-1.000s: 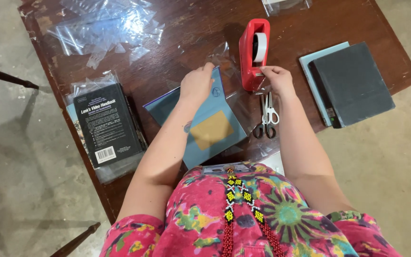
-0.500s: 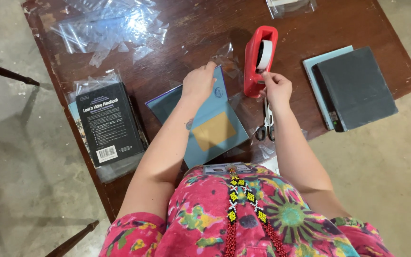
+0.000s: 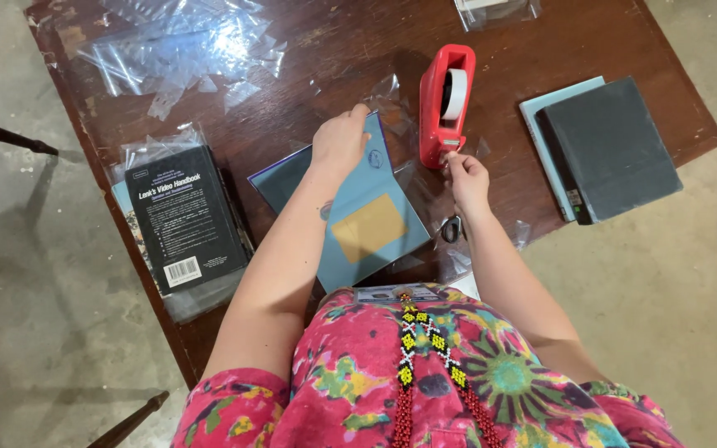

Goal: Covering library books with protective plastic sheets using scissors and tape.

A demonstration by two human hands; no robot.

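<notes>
Your left hand pins the open blue book while your right pinches at the front of the red tape dispenser.

Your left hand (image 3: 340, 143) lies curled, knuckles up, on the top edge of the open blue book (image 3: 357, 217) — fingers bent over it and pressing it flat to the dark wooden table (image 3: 292, 50), not gripping round anything. The book lies in front of you, a tan rectangle on its inside cover. Your right hand (image 3: 466, 177) has its fingertips drawn together at the front end of the red tape dispenser (image 3: 445, 104), just right of the book — whether tape is between them is too small to tell. Scissors (image 3: 451, 228) lie under that wrist. A black paperback (image 3: 182, 217) in a clear sleeve lies at your left, two stacked books (image 3: 607, 148) at your right, and clear plastic scraps (image 3: 180, 50) at the far left corner.
</notes>
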